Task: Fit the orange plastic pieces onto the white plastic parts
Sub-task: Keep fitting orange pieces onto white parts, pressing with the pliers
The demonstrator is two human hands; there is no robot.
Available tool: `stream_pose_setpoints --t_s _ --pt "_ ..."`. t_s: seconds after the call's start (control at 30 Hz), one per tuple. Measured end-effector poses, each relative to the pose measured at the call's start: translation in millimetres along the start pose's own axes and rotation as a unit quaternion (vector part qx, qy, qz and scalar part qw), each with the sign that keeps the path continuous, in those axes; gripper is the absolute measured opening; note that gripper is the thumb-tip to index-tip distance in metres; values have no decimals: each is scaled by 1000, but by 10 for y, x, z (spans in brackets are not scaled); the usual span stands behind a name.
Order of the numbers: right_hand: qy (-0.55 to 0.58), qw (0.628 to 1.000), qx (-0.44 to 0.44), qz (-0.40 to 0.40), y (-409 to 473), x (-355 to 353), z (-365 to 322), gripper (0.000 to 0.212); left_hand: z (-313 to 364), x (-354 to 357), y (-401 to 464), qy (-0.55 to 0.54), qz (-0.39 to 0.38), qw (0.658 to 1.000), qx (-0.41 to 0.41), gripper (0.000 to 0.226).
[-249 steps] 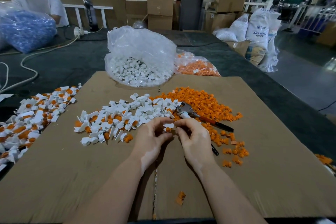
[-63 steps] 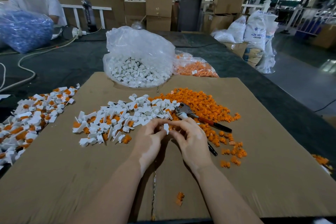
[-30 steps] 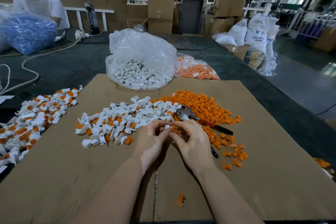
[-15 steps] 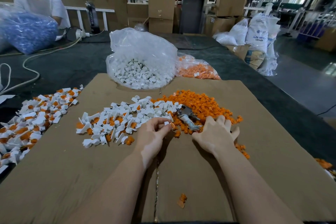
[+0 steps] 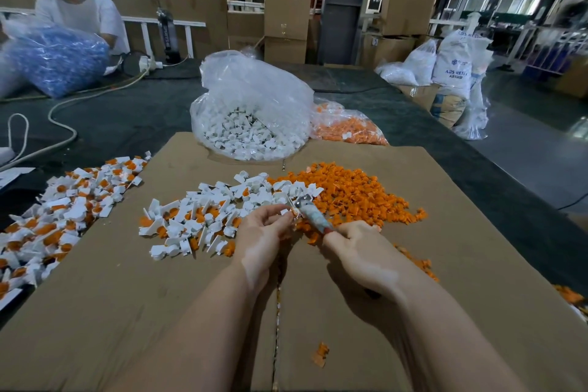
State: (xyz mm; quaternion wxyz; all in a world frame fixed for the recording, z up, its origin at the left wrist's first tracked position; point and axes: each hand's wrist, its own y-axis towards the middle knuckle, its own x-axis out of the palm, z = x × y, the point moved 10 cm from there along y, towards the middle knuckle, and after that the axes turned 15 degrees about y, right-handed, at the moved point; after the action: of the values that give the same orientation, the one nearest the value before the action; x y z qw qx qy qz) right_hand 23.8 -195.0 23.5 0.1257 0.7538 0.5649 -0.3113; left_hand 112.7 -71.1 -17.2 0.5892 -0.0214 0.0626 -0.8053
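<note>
My left hand pinches a small white part at its fingertips, over the cardboard sheet. My right hand grips the handles of the pliers, whose metal jaws reach the white part. A heap of loose orange pieces lies behind my right hand. White parts, some with orange pieces in them, spread out to the left of my hands.
A clear bag of white parts and a bag of orange pieces stand behind the cardboard. A pile of white-and-orange parts lies far left. One orange piece lies near me. A person sits at the back left.
My right hand left the white part, reached to the pliers on the orange heap, picked them up and brought their jaws to the part that my left hand holds.
</note>
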Motion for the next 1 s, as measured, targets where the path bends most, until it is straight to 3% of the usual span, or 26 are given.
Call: stream_pose_setpoints --t_s 0.2,0.67,1.0 --pt "83 994 22 -68 -109 112 -35 26 4 -30 -39 -13 4 1000 -9 11" --pt "99 987 39 -117 -157 173 2 23 -33 -46 -3 71 19 997 -8 8" --pt "-28 999 -24 -29 -100 146 -40 30 -44 -47 -5 51 9 999 -16 10"
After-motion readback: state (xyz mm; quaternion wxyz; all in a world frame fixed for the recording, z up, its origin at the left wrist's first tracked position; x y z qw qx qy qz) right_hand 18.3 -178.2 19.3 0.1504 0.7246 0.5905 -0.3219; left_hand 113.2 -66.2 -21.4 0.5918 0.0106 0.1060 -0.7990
